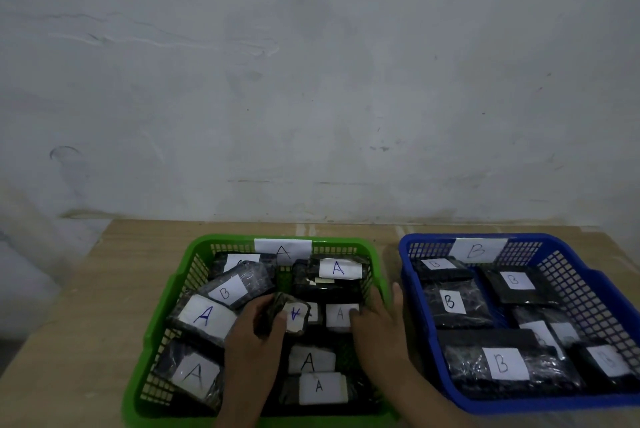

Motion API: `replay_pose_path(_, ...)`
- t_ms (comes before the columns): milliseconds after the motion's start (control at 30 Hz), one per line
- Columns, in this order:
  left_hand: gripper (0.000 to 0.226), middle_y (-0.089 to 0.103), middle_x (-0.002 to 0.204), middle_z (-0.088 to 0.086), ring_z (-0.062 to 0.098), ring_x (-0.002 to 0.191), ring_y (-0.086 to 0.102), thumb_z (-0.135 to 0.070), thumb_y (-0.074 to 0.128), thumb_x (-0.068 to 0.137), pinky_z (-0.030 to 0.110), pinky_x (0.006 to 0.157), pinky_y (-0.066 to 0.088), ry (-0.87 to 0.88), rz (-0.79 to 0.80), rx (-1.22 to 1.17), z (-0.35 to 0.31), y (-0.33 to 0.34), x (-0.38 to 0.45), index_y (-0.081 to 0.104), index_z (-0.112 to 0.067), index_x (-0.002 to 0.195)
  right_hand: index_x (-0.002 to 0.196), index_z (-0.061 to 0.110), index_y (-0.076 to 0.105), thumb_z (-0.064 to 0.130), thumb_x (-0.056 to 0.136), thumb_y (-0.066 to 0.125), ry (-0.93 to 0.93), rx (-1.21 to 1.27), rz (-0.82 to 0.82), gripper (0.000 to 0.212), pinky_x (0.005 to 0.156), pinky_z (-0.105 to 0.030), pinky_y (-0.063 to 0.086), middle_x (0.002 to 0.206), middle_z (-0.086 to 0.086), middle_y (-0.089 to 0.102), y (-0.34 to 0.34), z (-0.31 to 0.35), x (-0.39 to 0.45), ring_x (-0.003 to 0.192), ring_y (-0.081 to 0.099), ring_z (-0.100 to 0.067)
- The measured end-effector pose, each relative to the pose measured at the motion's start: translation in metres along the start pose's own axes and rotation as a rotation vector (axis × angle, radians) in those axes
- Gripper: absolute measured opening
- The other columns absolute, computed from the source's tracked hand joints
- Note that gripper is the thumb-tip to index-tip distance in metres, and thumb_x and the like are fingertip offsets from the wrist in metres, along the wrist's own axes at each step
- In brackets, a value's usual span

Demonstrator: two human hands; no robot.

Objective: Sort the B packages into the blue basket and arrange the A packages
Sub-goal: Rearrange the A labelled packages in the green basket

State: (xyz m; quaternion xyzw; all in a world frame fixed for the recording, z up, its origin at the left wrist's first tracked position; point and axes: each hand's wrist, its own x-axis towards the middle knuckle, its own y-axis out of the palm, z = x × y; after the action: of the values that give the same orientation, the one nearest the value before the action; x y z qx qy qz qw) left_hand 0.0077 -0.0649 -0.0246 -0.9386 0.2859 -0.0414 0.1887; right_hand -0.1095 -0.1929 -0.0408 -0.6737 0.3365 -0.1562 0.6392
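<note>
A green basket (pixel 162 292) labelled A holds several black packages with white A labels, plus one package labelled B (pixel 230 289) at its back left. My left hand (pixel 258 327) grips a small A package (pixel 292 315), tilted, in the basket's middle. Just to the right, my right hand (pixel 379 323) lies inside the green basket with its fingertips on another A package (pixel 341 315); whether it grips that package is unclear. On the right, a blue basket (pixel 588 272) labelled B holds several B packages (pixel 502 363).
Both baskets stand side by side on a wooden table (pixel 104 282), close to its back edge. A grey wall (pixel 311 81) rises right behind the table. Bare wood lies to the left of the green basket.
</note>
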Motion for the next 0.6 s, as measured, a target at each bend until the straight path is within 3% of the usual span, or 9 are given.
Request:
replay_pose_path(100,0.022,0.060,0.085,-0.011,0.007,0.080,0.055,-0.016,0.064,0.082,0.018,0.071,0.038,0.021,-0.038,-0.024,-0.003,-0.004,-0.003,0.058,-0.029,0.098,0.105,0.013,0.060,0.013,0.082,0.057,-0.008,-0.048,0.073,0.023,0.098,-0.061,-0.026,0.132,-0.013,0.053,-0.002,0.003,-0.001,0.143,0.001,-0.030)
replay_pose_path(167,0.023,0.059,0.083,-0.014,-0.001,0.078,0.054,-0.016,0.065,0.081,0.017,0.069,0.038,0.018,-0.050,-0.044,-0.003,-0.006,-0.005,0.057,-0.033,0.095,0.101,0.014,0.062,0.013,0.082,0.056,-0.013,-0.031,0.081,0.020,0.090,-0.059,-0.031,0.135,-0.012,0.051,-0.005,0.004,0.000,0.143,0.001,-0.029)
replay_pose_path(300,0.022,0.062,0.086,-0.014,-0.002,0.082,0.056,-0.017,0.064,0.082,0.013,0.068,0.041,0.022,0.005,-0.039,0.000,-0.011,-0.007,0.059,-0.032,0.097,0.120,0.018,0.051,0.010,0.082,0.053,-0.040,0.073,0.029,0.039,0.090,-0.059,-0.031,0.137,-0.004,0.048,-0.010,-0.004,-0.002,0.143,0.006,-0.023)
replay_pose_path(400,0.023,0.060,0.094,-0.004,0.010,0.089,0.057,-0.014,0.062,0.084,0.016,0.077,0.042,0.077,0.093,0.036,0.005,-0.010,-0.007,0.063,-0.018,0.106,0.122,0.023,0.051,0.006,0.081,0.054,0.021,0.293,-0.240,0.044,0.101,-0.056,-0.024,0.127,0.002,0.056,-0.010,-0.008,-0.014,0.135,0.031,-0.018)
replay_pose_path(467,0.023,0.054,0.088,-0.009,0.003,0.084,0.052,-0.011,0.060,0.085,0.010,0.074,0.038,0.123,0.125,0.094,0.006,-0.007,-0.007,0.062,-0.015,0.108,0.112,0.023,0.060,0.009,0.082,0.057,0.020,0.420,-0.357,0.034,0.106,-0.053,-0.014,0.117,0.003,0.063,-0.007,-0.008,-0.023,0.128,0.043,-0.018)
replay_pose_path(533,0.024,0.054,0.088,-0.007,0.004,0.082,0.050,-0.012,0.058,0.086,0.010,0.073,0.037,0.118,0.112,0.106,0.004,-0.005,-0.006,0.061,-0.016,0.109,0.115,0.028,0.057,0.024,0.090,0.048,-0.059,0.445,-0.280,0.027,0.107,-0.050,-0.018,0.122,0.008,0.061,-0.008,-0.005,-0.032,0.132,0.035,-0.012)
replay_pose_path(600,0.023,0.059,0.095,0.001,0.014,0.087,0.055,-0.016,0.056,0.087,0.021,0.077,0.043,0.084,0.077,0.079,0.004,-0.007,-0.004,0.060,-0.018,0.110,0.121,0.030,0.053,0.035,0.093,0.040,-0.132,0.466,-0.161,0.031,0.110,-0.044,-0.018,0.127,0.010,0.058,-0.005,-0.002,-0.038,0.134,0.029,-0.007)
